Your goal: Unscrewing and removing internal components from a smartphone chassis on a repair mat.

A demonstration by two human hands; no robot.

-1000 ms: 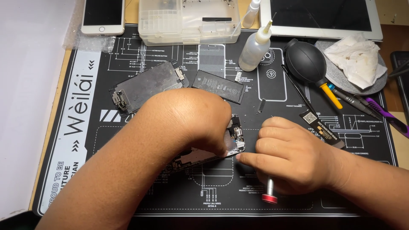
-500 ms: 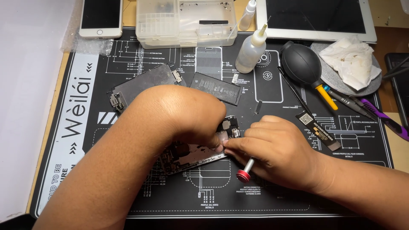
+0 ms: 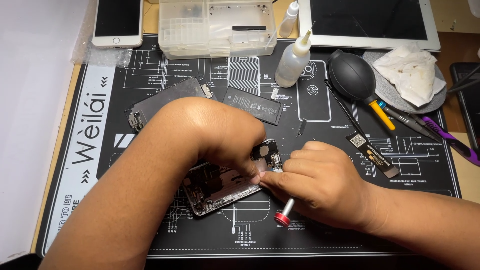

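— Where's the opened phone (image 3: 217, 185) pointing?

— Its long axis runs lower-left to upper-right on the mat (image 3: 150, 65). My left hand (image 3: 220, 135) pinches it, hiding the middle.

— And the right hand (image 3: 320, 182)?

— Closed on the red-capped screwdriver (image 3: 284, 214); tip hidden.

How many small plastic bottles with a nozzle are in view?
2: a larger squeeze bottle standing on the mat above the battery, and a smaller bottle behind it by the clear parts box. No others show.
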